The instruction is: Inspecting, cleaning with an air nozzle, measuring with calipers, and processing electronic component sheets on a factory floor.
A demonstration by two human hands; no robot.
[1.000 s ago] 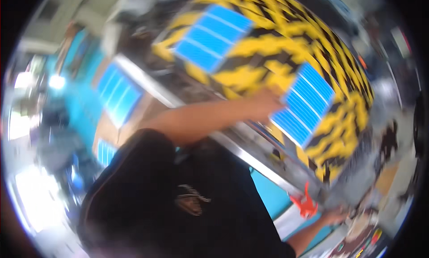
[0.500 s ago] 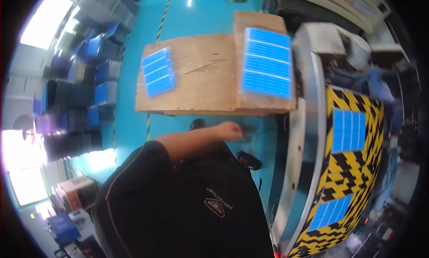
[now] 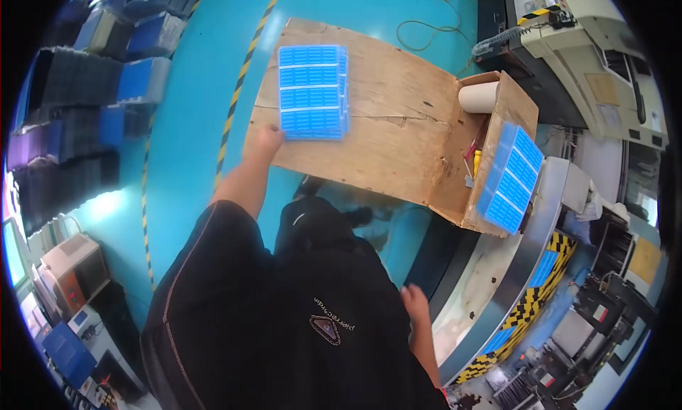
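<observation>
A small stack of blue slotted plastic sheets (image 3: 311,90) lies on the left part of a wooden table (image 3: 391,136). My left hand (image 3: 267,140) is at the stack's near left corner, its fingers closed there; how firmly they hold it is hard to make out. By my right side hangs my right hand (image 3: 417,303), fingers loosely apart and nothing in them, close to the machine's metal edge. More blue slotted sheets (image 3: 513,179) rest on top of the wooden box (image 3: 522,104) at the table's right end.
Inside the box's open side are a white roll (image 3: 479,97) and a yellow-handled tool (image 3: 477,160). At right runs a metal rail (image 3: 508,282) beside a black-and-yellow striped surface (image 3: 529,303) bearing blue sheets. Dark stacked trays (image 3: 71,83) line the left.
My left hand has moved from in front of the table to the corner of the left stack. My right hand has come into view. The view has turned, showing the box's inside.
</observation>
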